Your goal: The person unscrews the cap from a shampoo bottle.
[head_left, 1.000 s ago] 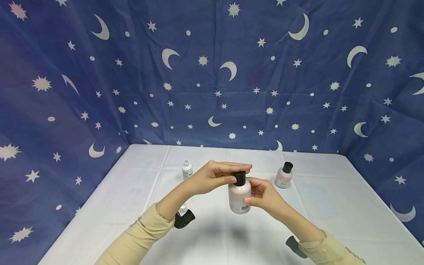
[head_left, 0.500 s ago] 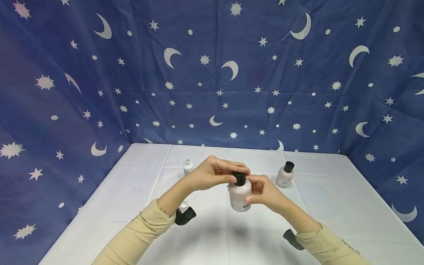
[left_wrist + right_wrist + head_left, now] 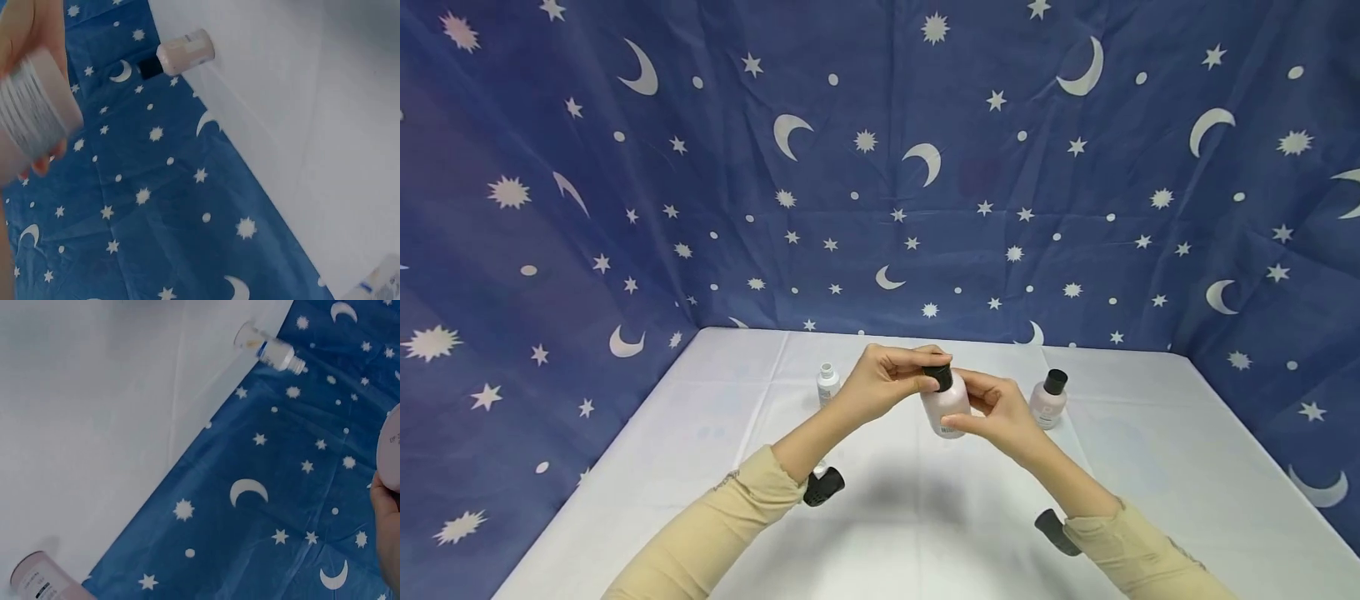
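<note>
Backdrop: blue star-and-moon cloth (image 3: 880, 167) behind white table (image 3: 925, 533).
Left hand (image 3: 880, 385): grip pinching black cap (image 3: 938, 377).
Right hand (image 3: 996, 417): grip curled round pink bottle (image 3: 946, 408).

White-covered counter (image 3: 700, 433): small white bottle (image 3: 827, 383) stands uncapped at back left, pink bottle with black cap (image 3: 1048, 398) back right.

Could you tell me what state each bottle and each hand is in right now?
Pink bottle: held above the table, tilted, black cap on.
Left hand: fingers curled round the black cap.
Right hand: grips the pink bottle's body.
Second pink bottle: upright on the table, black cap on.
Small white bottle: upright on the table, no cap visible.
</note>
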Demonstrator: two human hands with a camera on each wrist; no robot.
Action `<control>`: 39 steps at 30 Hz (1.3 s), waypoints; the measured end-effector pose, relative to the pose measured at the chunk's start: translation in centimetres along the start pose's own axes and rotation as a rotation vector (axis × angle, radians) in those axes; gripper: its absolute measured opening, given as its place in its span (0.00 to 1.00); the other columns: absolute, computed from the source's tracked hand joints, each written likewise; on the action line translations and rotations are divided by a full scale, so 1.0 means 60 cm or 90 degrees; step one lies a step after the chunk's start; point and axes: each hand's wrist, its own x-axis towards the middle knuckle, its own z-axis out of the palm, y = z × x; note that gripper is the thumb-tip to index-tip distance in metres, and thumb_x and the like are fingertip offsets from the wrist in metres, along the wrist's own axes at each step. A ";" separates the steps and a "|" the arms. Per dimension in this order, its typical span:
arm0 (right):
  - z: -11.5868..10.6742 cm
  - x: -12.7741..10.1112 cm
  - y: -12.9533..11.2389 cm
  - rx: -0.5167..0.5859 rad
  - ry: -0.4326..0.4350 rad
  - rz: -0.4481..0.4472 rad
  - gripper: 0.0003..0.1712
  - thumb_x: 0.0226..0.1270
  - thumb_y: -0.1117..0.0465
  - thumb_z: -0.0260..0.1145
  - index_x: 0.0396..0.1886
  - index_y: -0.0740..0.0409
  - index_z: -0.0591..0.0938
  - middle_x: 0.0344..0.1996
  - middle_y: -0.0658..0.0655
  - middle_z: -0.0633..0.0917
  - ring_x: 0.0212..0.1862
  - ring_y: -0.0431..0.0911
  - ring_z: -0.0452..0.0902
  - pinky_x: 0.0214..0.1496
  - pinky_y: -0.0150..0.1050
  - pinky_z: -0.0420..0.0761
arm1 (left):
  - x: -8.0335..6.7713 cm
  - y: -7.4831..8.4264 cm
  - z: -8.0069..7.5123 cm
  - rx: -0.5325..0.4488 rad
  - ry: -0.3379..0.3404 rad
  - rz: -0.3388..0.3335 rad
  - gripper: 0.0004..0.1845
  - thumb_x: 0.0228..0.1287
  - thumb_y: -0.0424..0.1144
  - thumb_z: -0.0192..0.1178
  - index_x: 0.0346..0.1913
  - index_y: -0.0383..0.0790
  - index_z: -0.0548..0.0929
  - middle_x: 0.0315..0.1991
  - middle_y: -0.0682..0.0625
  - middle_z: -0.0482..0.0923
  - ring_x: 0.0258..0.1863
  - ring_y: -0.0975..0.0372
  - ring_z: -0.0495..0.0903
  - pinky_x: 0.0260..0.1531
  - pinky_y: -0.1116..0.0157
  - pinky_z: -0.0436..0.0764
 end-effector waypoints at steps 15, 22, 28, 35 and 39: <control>0.015 0.011 -0.001 -0.046 0.134 0.045 0.34 0.49 0.74 0.72 0.58 0.73 0.73 0.52 0.72 0.79 0.46 0.28 0.79 0.51 0.24 0.78 | 0.003 -0.021 0.043 0.088 0.210 0.055 0.17 0.54 0.26 0.65 0.49 0.27 0.81 0.50 0.35 0.78 0.53 0.52 0.79 0.57 0.67 0.77; 0.008 0.009 -0.009 -0.059 0.126 0.037 0.33 0.51 0.72 0.71 0.59 0.74 0.72 0.52 0.73 0.79 0.46 0.28 0.79 0.51 0.24 0.79 | 0.015 -0.013 0.042 0.095 0.188 0.058 0.15 0.56 0.26 0.65 0.48 0.28 0.82 0.46 0.38 0.77 0.48 0.61 0.78 0.55 0.68 0.78; 0.008 0.001 -0.013 -0.060 0.100 0.044 0.33 0.50 0.71 0.73 0.58 0.73 0.73 0.52 0.72 0.79 0.47 0.29 0.79 0.52 0.25 0.78 | 0.010 -0.001 0.026 0.067 0.070 0.032 0.34 0.60 0.49 0.62 0.64 0.32 0.70 0.65 0.39 0.68 0.65 0.50 0.68 0.64 0.67 0.70; 0.004 -0.009 -0.014 -0.083 0.071 0.027 0.34 0.49 0.70 0.73 0.58 0.73 0.73 0.54 0.71 0.78 0.50 0.26 0.76 0.55 0.23 0.76 | 0.001 0.014 -0.002 0.114 -0.104 0.040 0.35 0.72 0.55 0.38 0.71 0.32 0.56 0.74 0.42 0.51 0.74 0.55 0.52 0.71 0.61 0.58; 0.003 -0.009 -0.013 -0.089 0.070 0.018 0.34 0.49 0.70 0.74 0.57 0.74 0.74 0.54 0.71 0.78 0.50 0.26 0.76 0.55 0.23 0.76 | -0.002 0.015 -0.011 0.120 -0.134 0.043 0.22 0.74 0.34 0.43 0.65 0.26 0.65 0.71 0.38 0.57 0.73 0.54 0.54 0.70 0.63 0.62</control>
